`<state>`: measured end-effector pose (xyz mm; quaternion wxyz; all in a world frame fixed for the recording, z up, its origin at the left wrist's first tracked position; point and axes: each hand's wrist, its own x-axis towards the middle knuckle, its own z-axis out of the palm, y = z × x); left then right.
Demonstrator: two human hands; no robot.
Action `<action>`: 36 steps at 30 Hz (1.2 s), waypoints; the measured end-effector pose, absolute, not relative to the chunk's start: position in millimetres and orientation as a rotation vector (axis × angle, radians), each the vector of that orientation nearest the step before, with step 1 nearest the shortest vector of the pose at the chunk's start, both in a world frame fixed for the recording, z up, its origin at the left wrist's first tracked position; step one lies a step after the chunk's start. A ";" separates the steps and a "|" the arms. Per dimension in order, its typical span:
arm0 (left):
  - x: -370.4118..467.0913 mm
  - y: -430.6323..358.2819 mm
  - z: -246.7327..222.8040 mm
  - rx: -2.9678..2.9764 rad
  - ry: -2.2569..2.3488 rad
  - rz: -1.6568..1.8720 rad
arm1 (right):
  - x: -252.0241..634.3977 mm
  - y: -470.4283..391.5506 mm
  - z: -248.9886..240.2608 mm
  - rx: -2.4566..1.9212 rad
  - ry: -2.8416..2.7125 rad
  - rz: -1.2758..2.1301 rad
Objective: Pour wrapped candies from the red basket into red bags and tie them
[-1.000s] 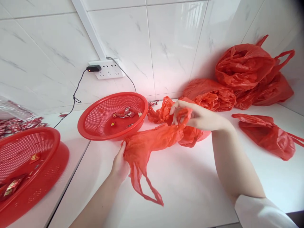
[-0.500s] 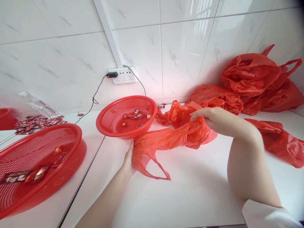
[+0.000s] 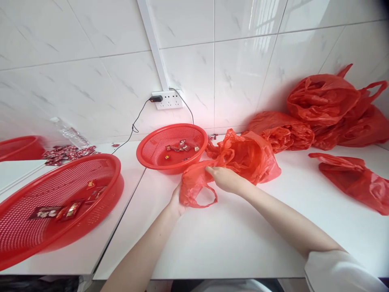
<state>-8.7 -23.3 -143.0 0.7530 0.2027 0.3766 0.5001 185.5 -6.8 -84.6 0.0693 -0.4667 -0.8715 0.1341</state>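
A thin red plastic bag (image 3: 192, 187) is bunched up between my hands, its handle loop hanging toward me. My left hand (image 3: 176, 202) is closed round the bag's left side, its fingers mostly hidden behind the plastic. My right hand (image 3: 224, 178) pinches the bag's upper right edge. Just beyond my right hand, a fuller, crumpled red plastic bag (image 3: 253, 158) lies with its mouth gaping; whether it joins the held one cannot be made out. A round red sieve basket (image 3: 142, 156) with several small wrapped pieces in it sits behind my left hand.
At left stands a larger red basket (image 3: 114, 164) holding several wrapped packets. Behind it lie small red packets (image 3: 67, 154) and a clear plastic bottle (image 3: 71, 134). Stuffed red bags (image 3: 322, 99) lean at the back right; a flatter red bag (image 3: 349, 178) lies at right. A cable hangs from the wall socket (image 3: 170, 100).
My right hand has come left and toward me, from the far bag to beside my left hand. The stretched plastic is now gathered up. The view has shifted a little.
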 end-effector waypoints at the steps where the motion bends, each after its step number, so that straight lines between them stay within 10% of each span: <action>1: -8.2 -23.0 -143.3 0.432 0.851 1.081 | 185.4 -1.0 -88.8 -1.470 -2.618 0.356; 14: -33.6 -33.7 -86.7 1.882 2.136 0.845 | 204.0 4.6 -87.1 -1.930 -2.653 0.237; 19: 10.6 -59.6 -54.4 2.755 1.203 0.693 | 199.6 -8.6 -75.6 -1.912 -2.654 0.139; 36: -6.4 -23.1 -72.0 2.505 1.724 -0.387 | 230.2 -4.1 -57.5 -2.017 -2.540 0.048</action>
